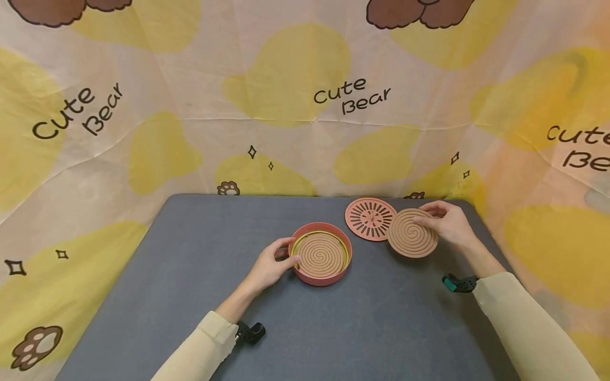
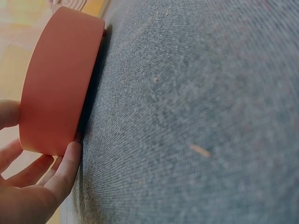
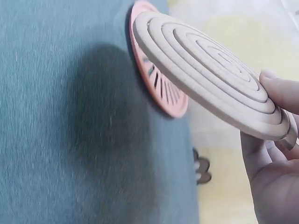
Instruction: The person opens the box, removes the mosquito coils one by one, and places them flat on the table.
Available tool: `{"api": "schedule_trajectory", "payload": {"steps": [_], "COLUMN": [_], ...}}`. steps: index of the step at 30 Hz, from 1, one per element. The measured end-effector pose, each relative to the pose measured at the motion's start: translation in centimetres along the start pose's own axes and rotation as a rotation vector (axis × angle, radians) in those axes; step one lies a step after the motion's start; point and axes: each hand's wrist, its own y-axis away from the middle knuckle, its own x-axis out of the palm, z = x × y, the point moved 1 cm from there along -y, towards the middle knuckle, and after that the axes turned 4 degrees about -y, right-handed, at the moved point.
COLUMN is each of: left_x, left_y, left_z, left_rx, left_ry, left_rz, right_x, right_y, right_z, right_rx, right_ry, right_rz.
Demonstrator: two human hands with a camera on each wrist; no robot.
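Note:
Thumb above and fingers below, my right hand (image 1: 450,225) pinches a brown spiral mosquito coil (image 1: 412,233) by its edge; in the right wrist view the coil (image 3: 205,70) hangs tilted above the table. A round red mosquito coil box (image 1: 320,282) stands uncovered on the table, another coil (image 1: 319,255) lying inside it within a yellow-green ring (image 1: 344,246). My left hand (image 1: 269,267) grips this box's left side, the thumb over the rim. The left wrist view shows fingers against the box's outer wall (image 2: 60,79).
A pink slotted lid (image 1: 369,218) lies flat behind the box, partly overlapped in view by the raised coil. The grey table (image 1: 190,296) ends at a printed cloth backdrop (image 1: 286,79). Black bands (image 1: 250,332) are on both wrists.

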Motion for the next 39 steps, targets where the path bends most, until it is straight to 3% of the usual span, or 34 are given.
{"api": "schedule_trajectory", "payload": {"steps": [5, 11, 21, 32, 39], "left_x": [-0.2, -0.3, -0.3, 0.0, 0.1], "left_y": [0.4, 0.2, 0.3, 0.3, 0.2], "left_z": [-0.5, 0.1, 0.1, 0.0, 0.0], "left_rx": [0.004, 0.003, -0.009, -0.016, 0.001], "left_ry": [0.016, 0.005, -0.013, -0.012, -0.011], "left_rz": [-0.005, -0.003, -0.008, 0.003, -0.001], "right_x": [-0.8, -1.3, -1.4, -1.8, -2.0], "right_y": [-0.1, -0.2, -0.6, -1.0, -1.1], "right_z": [-1.7, -3.9, -5.2, -6.6, -8.2], "right_rx": [0.019, 0.075, 0.141, 0.215, 0.183], "right_ry": [-0.019, -0.025, -0.069, 0.033, 0.178], "right_rz": [-0.051, -0.128, -0.166, -0.166, -0.106]}}
